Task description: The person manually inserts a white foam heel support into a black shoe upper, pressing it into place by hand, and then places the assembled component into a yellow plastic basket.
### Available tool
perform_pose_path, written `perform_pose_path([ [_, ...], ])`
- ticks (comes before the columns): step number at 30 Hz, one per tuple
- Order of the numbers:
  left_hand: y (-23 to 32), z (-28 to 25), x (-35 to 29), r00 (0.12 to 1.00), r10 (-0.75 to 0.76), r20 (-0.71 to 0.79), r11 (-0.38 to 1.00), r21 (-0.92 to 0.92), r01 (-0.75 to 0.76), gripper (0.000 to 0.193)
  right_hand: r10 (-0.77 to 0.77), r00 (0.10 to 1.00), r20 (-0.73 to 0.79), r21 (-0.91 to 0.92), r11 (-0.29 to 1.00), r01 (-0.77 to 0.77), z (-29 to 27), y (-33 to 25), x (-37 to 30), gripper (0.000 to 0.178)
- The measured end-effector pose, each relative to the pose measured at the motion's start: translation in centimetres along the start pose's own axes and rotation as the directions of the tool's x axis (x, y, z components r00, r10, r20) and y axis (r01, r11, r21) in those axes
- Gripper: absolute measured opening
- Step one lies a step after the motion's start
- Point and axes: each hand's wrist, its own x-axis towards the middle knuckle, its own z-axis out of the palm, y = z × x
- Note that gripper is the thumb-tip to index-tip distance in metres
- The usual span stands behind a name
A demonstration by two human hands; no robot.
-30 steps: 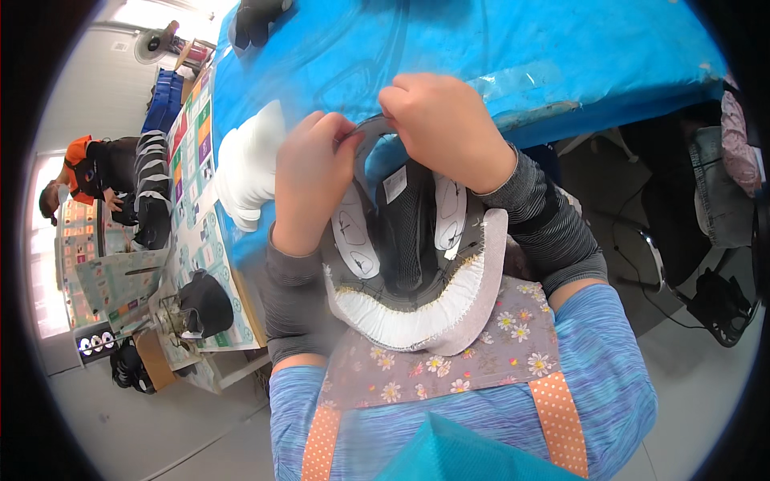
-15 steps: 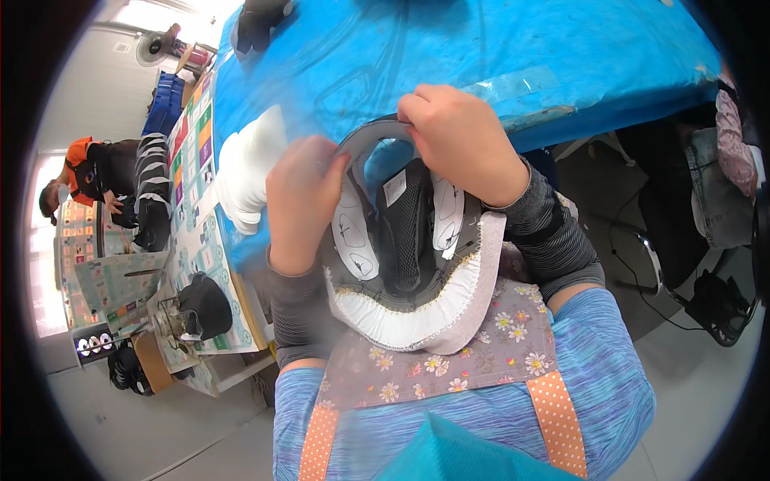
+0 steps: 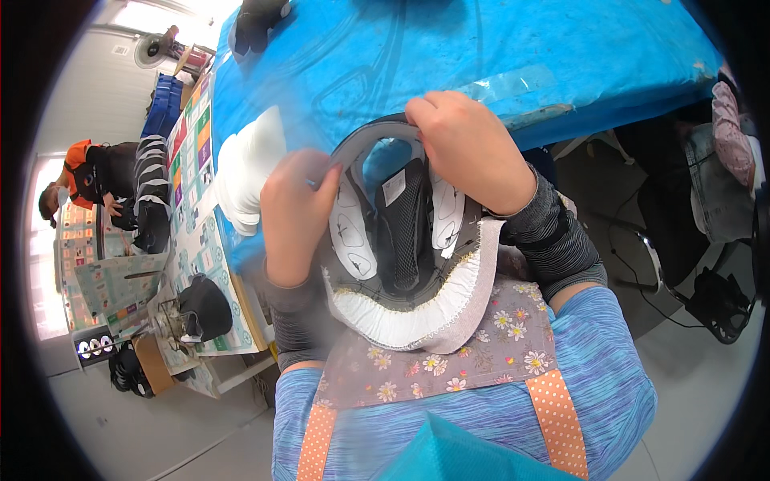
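An inside-out shoe upper (image 3: 346, 224) is stretched between my hands over my lap, in front of the table edge. Its black mesh tongue (image 3: 401, 228) lies in the middle, flanked by white lining pieces with dark markings. A white gathered band (image 3: 401, 319) with yellowish stitching curves round the near end. On the left side of the curved far rim, my left hand (image 3: 297, 208) is closed, thumb and fingers pinching the edge. My right hand (image 3: 469, 148) grips the same rim farther right, fingers curled over it.
A blue-covered table (image 3: 513, 48) spans the far side, with a stack of white pieces (image 3: 247, 172) at its left and a dark object (image 3: 258, 22) beyond. To the left, a patterned bench (image 3: 220, 297) carries a black item (image 3: 204, 307). Another person (image 3: 88, 172) works farther off.
Both hands have shifted slightly nearer and a little apart, the left hand leftward and the right hand rightward. The upper's far rim is spread somewhat wider between them.
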Motion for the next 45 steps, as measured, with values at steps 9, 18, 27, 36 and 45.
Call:
perform_pose_path([
  [9, -1.0, -0.2, -0.8, 0.998, -0.060, 0.018, 0.998, -0.003, 0.060, 0.013, -0.049, 0.999, -0.003, -0.045, 0.998, 0.049, -0.6, 0.2, -0.1, 0.017],
  [18, -0.7, 0.8, -0.8, 0.990, -0.130, -0.055, 0.957, -0.269, 0.111, 0.041, -0.018, 0.973, -0.228, 0.093, 0.995, 0.040, 0.4, 1.9, -0.7, 0.022],
  [27, -1.6, 0.4, -0.1, 0.916, -0.203, 0.345, 0.925, -0.240, 0.295, 0.053, 0.206, 0.972, 0.109, 0.326, 0.917, -0.231, 0.7, 2.4, -0.5, 0.024],
  [36, -1.1, 0.8, -0.8, 0.952, -0.235, 0.197, 0.929, -0.241, 0.280, 0.031, 0.178, 0.984, -0.032, 0.307, 0.938, -0.159, 0.3, 1.1, -0.7, 0.015],
  [45, -1.8, 0.4, 0.1, 0.900, -0.278, 0.335, 0.957, 0.015, 0.290, 0.037, 0.128, 0.991, 0.051, -0.008, 0.992, -0.127, 0.9, 1.8, -1.4, 0.019],
])
